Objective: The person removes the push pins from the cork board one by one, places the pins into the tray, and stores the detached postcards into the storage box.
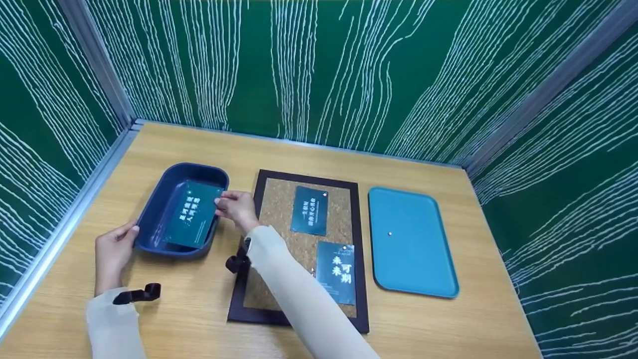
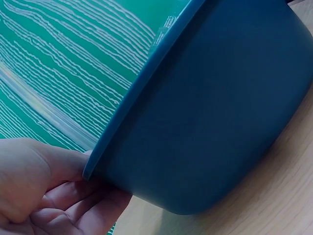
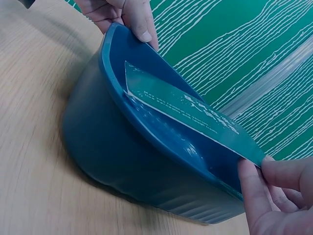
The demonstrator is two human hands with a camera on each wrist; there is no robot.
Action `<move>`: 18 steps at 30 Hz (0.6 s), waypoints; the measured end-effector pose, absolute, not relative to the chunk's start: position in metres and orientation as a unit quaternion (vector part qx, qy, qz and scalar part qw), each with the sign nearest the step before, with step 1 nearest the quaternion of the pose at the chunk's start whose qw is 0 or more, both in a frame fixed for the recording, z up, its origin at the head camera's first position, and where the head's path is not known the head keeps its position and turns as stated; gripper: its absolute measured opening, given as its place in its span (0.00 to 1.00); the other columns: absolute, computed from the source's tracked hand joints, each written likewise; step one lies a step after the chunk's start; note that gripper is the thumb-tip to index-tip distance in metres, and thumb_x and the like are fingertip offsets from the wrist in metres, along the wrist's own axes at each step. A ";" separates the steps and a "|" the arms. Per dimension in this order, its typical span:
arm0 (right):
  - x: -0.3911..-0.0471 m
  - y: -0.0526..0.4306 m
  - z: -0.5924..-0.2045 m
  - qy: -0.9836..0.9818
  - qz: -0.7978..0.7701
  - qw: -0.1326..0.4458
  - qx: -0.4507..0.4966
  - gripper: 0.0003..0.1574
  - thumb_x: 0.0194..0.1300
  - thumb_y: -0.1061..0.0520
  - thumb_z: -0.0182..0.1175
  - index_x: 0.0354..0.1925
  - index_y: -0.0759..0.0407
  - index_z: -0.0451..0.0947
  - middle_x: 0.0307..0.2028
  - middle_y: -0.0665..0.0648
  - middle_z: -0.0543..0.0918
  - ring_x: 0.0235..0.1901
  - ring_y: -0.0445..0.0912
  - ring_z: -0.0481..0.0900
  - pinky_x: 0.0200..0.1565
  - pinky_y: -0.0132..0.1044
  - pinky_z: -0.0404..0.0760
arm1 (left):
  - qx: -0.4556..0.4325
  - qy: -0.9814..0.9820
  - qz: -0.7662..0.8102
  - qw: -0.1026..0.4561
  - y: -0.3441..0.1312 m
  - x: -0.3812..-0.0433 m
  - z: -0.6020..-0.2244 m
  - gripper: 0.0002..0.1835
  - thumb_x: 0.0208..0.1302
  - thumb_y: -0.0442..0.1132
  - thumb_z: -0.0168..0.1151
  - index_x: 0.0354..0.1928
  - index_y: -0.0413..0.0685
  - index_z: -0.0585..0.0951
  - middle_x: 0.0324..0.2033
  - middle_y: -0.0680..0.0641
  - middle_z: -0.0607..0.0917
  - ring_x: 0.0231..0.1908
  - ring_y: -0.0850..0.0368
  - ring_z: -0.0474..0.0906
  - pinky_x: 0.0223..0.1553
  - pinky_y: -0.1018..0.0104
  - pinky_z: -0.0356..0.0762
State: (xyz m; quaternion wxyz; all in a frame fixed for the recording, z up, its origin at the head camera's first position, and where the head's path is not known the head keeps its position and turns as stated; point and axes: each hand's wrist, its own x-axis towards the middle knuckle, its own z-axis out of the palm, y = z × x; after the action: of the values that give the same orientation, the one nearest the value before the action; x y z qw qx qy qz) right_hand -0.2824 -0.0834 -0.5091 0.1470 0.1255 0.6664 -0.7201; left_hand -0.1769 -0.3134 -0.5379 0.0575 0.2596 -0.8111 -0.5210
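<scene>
"Right hand, go."

"Right hand (image 1: 238, 208): grip pinching a green card (image 1: 196, 214), thumb on one face, fingers on the other, at the right edge near its far corner."

"Card location?"

"Slanted in the mouth of the blue bin (image 1: 160, 212), pale lettering facing up. Bin's on the counter (image 1: 189, 319), toward the left edge, short of the back-left corner."

"Card touching the bin's inside wall?"

"Near end sits right by it. Contact, can't tell."

"Left hand?"

"Left hand (image 1: 112, 252): grip pinching the bin's rim near its near-left corner. Thumb at the rim, other fingers against the outside wall, per the left wrist view."

"Rest of the counter, fast."

"Framed corkboard (image 1: 276, 204) mid-counter, between bin and tray. Two more cards on it: upper card (image 1: 309, 211) toward the back edge, lower card (image 1: 336, 272) nearer the person, off to the right. Each has a small pin-like dot near its far right corner. Another dot shows just left of the lower card; too small to name."

"Tray?"

"Teal tray (image 1: 413, 259), toward the counter's right edge, just beside the board. One tiny pale bit (image 1: 390, 233) on it."

"Arms?"

"Pale sleeves both. Right sleeve (image 1: 304, 289) crosses over the board and hides part of it; left sleeve (image 1: 114, 324) is over the counter's left side. Black mount (image 1: 137, 294) at the left wrist."

"Backdrop?"

"Green walls (image 1: 254, 60), wavy white lines, along the back, left and right edges."
</scene>
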 end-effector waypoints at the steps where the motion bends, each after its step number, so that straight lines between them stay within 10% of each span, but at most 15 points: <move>1: -0.283 -0.083 -0.509 0.666 -0.721 0.147 0.124 0.10 0.59 0.68 0.64 0.41 0.65 0.82 0.32 0.56 0.84 0.28 0.43 0.83 0.34 0.33 0.86 | 0.258 -0.810 -0.524 0.056 -0.314 -0.178 -0.538 0.22 0.72 0.43 0.50 0.63 0.42 0.71 0.64 0.42 0.70 0.67 0.46 0.66 0.66 0.57 0.66; 18: -0.284 -0.084 -0.508 0.662 -0.726 0.139 0.122 0.13 0.59 0.71 0.62 0.45 0.68 0.81 0.34 0.58 0.85 0.30 0.44 0.83 0.35 0.33 0.86 | 0.269 -0.797 -0.540 0.046 -0.310 -0.176 -0.536 0.23 0.73 0.45 0.49 0.65 0.43 0.69 0.66 0.42 0.67 0.69 0.47 0.62 0.68 0.56 0.64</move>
State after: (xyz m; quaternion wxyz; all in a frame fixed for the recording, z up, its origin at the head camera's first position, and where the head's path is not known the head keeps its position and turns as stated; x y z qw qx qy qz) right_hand -0.2838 -0.0840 -0.5079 0.1390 0.1215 0.6619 -0.7265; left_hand -0.1757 -0.3105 -0.5365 0.0456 0.2687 -0.7967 -0.5395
